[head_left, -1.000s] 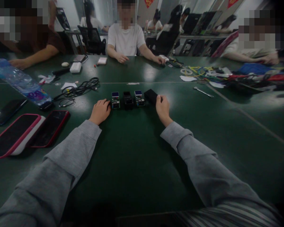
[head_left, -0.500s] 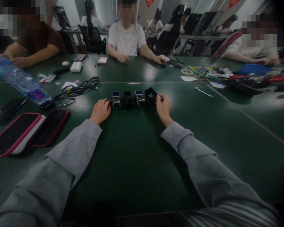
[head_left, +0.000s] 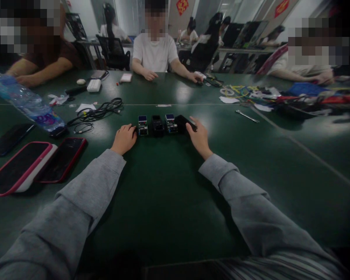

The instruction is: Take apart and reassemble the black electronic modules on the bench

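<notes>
A small black case (head_left: pixel 183 123) is gripped at its right end by my right hand (head_left: pixel 200 136), with the thumb on the near side and fingers behind. Directly left of the case stands a circuit board with a small screen (head_left: pixel 171 123). Further left come a black cased device (head_left: pixel 157 125) and another circuit board with a screen (head_left: pixel 142 125). My left hand (head_left: pixel 124 139) rests on the table beside that leftmost board, its fingers curled together. Something dark shows at its fingertips, but I cannot make it out.
Phones (head_left: pixel 62 159) and a tilted plastic bottle (head_left: pixel 32 105) lie at the left, near black cables (head_left: pixel 100 109). A wrench (head_left: pixel 247 116) and a pile of coloured wires (head_left: pixel 251 93) are at the right. A person in a white shirt (head_left: pixel 155 52) sits opposite.
My right hand has turned the black case, so its square opening no longer shows, and has shifted slightly left against the neighbouring board. The left hand stays in place.
</notes>
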Action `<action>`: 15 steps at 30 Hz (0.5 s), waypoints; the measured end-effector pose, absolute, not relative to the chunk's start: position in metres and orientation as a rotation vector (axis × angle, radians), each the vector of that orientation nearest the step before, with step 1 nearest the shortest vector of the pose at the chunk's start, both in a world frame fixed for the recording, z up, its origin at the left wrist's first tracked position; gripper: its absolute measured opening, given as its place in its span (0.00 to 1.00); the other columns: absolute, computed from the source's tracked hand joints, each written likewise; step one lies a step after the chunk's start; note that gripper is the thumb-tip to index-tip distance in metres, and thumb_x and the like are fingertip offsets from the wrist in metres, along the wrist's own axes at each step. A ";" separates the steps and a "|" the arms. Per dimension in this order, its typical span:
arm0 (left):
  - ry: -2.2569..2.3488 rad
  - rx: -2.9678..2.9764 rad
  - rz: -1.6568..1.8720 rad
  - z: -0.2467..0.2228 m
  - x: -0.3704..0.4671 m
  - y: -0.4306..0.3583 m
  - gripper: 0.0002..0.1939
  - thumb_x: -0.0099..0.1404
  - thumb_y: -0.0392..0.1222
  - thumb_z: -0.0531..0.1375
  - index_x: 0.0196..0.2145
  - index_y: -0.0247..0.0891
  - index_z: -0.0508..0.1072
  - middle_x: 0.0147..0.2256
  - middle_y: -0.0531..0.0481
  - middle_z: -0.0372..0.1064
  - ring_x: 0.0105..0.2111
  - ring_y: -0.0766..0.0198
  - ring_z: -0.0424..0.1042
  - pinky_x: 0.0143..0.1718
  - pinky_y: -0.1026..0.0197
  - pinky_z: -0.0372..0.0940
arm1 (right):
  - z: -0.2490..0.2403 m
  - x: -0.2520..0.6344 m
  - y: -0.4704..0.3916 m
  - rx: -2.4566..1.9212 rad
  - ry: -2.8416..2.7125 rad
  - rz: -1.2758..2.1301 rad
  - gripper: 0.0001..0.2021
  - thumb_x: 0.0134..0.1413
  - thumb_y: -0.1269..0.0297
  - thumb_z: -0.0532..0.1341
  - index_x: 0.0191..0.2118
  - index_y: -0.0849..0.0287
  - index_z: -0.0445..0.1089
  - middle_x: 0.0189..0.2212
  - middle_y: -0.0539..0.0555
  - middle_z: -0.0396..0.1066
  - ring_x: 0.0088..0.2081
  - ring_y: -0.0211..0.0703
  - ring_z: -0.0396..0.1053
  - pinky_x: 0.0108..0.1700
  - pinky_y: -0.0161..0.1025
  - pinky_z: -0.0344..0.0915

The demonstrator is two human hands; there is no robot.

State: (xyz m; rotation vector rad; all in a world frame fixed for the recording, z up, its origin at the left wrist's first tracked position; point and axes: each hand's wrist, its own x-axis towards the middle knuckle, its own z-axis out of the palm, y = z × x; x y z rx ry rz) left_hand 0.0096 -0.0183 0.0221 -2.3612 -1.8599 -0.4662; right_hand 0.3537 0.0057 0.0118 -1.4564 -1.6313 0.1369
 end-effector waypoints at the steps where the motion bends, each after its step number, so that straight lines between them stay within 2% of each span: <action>1: -1.860 -2.360 -0.470 0.022 0.010 -0.019 0.22 0.74 0.41 0.49 0.60 0.31 0.69 0.62 0.35 0.65 0.62 0.46 0.63 0.61 0.43 0.62 | 0.015 0.354 0.000 -1.433 -1.692 0.117 0.24 0.68 0.45 0.53 0.59 0.55 0.71 0.51 0.60 0.74 0.51 0.54 0.71 0.56 0.54 0.66; 4: -1.858 -2.362 -0.480 0.022 0.010 -0.019 0.22 0.74 0.42 0.48 0.60 0.31 0.69 0.62 0.35 0.65 0.62 0.46 0.63 0.60 0.42 0.63 | 0.022 0.358 -0.017 -1.449 -1.798 0.060 0.25 0.70 0.43 0.49 0.58 0.52 0.72 0.49 0.59 0.75 0.49 0.55 0.72 0.54 0.55 0.67; 8: -1.852 -2.367 -0.495 0.020 0.009 -0.018 0.22 0.74 0.42 0.48 0.60 0.31 0.69 0.62 0.35 0.65 0.62 0.46 0.63 0.60 0.42 0.63 | 0.029 0.380 -0.053 -1.466 -1.886 0.061 0.34 0.67 0.37 0.49 0.64 0.58 0.66 0.54 0.64 0.72 0.52 0.60 0.71 0.54 0.59 0.68; 10: -1.846 -2.368 -0.504 0.020 0.009 -0.019 0.23 0.74 0.42 0.49 0.60 0.31 0.69 0.62 0.35 0.65 0.62 0.46 0.63 0.61 0.43 0.63 | 0.033 0.410 -0.085 -1.475 -1.948 0.108 0.35 0.66 0.36 0.49 0.64 0.58 0.66 0.54 0.64 0.72 0.53 0.62 0.71 0.55 0.60 0.68; 13: -1.842 -2.373 -0.515 0.019 0.009 -0.019 0.23 0.74 0.42 0.48 0.60 0.30 0.69 0.62 0.34 0.64 0.62 0.46 0.63 0.61 0.42 0.62 | 0.040 0.480 -0.149 -1.622 -1.971 0.197 0.30 0.63 0.36 0.53 0.63 0.46 0.66 0.52 0.61 0.74 0.50 0.63 0.73 0.51 0.65 0.69; 15: -1.841 -2.371 -0.525 0.018 0.010 -0.019 0.22 0.74 0.42 0.48 0.60 0.31 0.69 0.62 0.34 0.65 0.62 0.46 0.63 0.61 0.42 0.63 | 0.044 0.529 -0.189 -1.736 -1.835 0.143 0.26 0.57 0.34 0.57 0.58 0.35 0.70 0.50 0.63 0.75 0.48 0.68 0.74 0.46 0.68 0.67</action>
